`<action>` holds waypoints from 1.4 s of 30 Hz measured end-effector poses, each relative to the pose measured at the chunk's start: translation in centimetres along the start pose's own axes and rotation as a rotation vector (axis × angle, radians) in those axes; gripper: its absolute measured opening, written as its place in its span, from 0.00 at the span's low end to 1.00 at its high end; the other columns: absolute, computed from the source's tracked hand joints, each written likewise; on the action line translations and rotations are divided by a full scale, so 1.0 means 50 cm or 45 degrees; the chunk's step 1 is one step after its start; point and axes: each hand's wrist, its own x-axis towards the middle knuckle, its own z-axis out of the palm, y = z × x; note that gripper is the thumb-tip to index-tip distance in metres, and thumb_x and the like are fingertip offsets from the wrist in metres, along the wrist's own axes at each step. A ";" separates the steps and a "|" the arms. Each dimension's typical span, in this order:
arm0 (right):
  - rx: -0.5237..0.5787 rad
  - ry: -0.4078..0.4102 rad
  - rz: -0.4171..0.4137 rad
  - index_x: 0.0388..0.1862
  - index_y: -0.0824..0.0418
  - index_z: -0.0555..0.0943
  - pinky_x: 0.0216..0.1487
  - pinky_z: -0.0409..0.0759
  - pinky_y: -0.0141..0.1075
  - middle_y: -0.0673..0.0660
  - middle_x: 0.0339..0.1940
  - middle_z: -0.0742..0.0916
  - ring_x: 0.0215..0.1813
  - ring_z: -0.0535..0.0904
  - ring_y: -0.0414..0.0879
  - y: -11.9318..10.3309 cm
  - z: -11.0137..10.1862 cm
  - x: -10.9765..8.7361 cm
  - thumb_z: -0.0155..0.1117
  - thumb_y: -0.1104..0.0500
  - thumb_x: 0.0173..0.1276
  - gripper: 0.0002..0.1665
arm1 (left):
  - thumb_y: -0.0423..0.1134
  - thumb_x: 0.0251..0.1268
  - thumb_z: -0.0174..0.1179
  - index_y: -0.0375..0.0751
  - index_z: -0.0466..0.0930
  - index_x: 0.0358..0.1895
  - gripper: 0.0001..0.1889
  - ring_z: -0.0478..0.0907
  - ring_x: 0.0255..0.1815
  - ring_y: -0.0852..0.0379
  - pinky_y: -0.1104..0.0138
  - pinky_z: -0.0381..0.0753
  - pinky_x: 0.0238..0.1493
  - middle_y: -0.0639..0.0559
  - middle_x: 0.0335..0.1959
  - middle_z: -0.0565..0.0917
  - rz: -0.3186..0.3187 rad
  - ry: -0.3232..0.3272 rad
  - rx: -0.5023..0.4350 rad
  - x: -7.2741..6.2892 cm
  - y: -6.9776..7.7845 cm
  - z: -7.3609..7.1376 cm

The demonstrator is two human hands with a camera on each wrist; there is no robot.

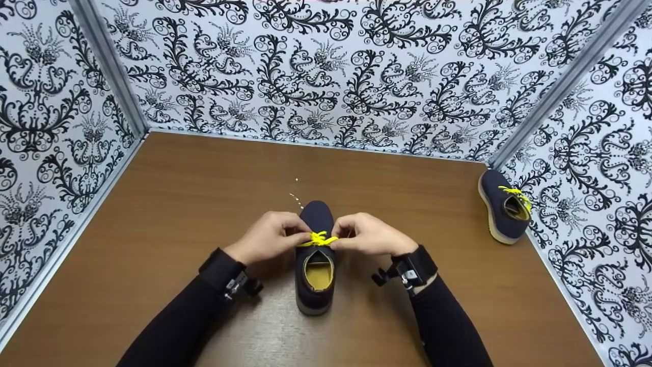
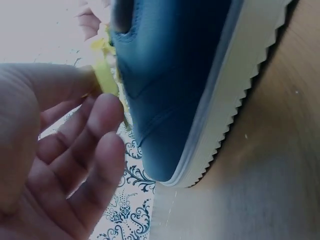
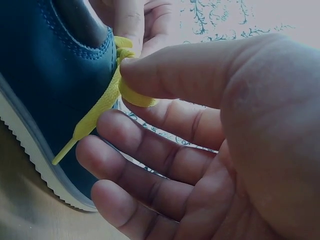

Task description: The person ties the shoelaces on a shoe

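head view: near shoe (image 1: pixel 316 251) lengthwise, toe-away

Left arm (image 1: pixel 173 316) and right arm (image 1: pixel 451 323) black-sleeved, angled inward from below. Left hand (image 1: pixel 267 235) and right hand (image 1: pixel 376 235) face each other, close; both pinching at the fingertips (image 3: pixel 137 72). Right's remaining fingers (image 3: pixel 102 157) loosely bent.

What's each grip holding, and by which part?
The lace on the shoe: left grip pinches its left side, right grip its right. Whether by loop or end is unclear.
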 end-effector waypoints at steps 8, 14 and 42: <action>0.001 -0.006 -0.010 0.39 0.51 0.89 0.41 0.78 0.36 0.42 0.33 0.86 0.38 0.81 0.42 0.000 0.000 0.001 0.78 0.54 0.75 0.05 | 0.43 0.73 0.78 0.50 0.94 0.41 0.04 0.81 0.32 0.64 0.64 0.80 0.35 0.61 0.33 0.89 0.060 0.108 0.185 -0.001 -0.001 0.011; 0.004 -0.009 -0.017 0.39 0.51 0.89 0.41 0.78 0.36 0.42 0.33 0.86 0.38 0.81 0.42 0.000 0.000 0.001 0.77 0.54 0.75 0.05 | 0.39 0.77 0.74 0.44 0.95 0.50 0.07 0.84 0.36 0.53 0.61 0.82 0.40 0.56 0.41 0.89 0.057 0.043 0.167 -0.001 0.002 0.009; 0.016 -0.090 0.145 0.41 0.64 0.88 0.38 0.80 0.40 0.62 0.35 0.91 0.37 0.86 0.63 0.002 0.007 0.003 0.57 0.41 0.90 0.29 | 0.56 0.87 0.60 0.49 0.84 0.37 0.18 0.76 0.34 0.59 0.62 0.74 0.39 0.60 0.31 0.78 -0.271 -0.129 -0.025 0.000 0.004 0.011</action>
